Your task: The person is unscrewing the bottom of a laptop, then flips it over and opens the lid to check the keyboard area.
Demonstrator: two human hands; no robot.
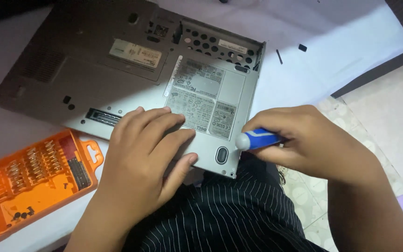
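We press our left hand [148, 154] flat on the upturned grey laptop [117, 70] while our right hand [304, 140] grips a blue-and-white screwdriver [256, 139] at its edge.

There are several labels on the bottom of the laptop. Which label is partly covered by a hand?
The large grey label in the middle of the laptop: the left hand has its fingertips on the lower edge. The beige label and the small white label lie uncovered.

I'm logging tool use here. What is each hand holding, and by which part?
The right hand grips a blue-and-white screwdriver by its handle. The left hand holds nothing; it rests flat on the laptop.
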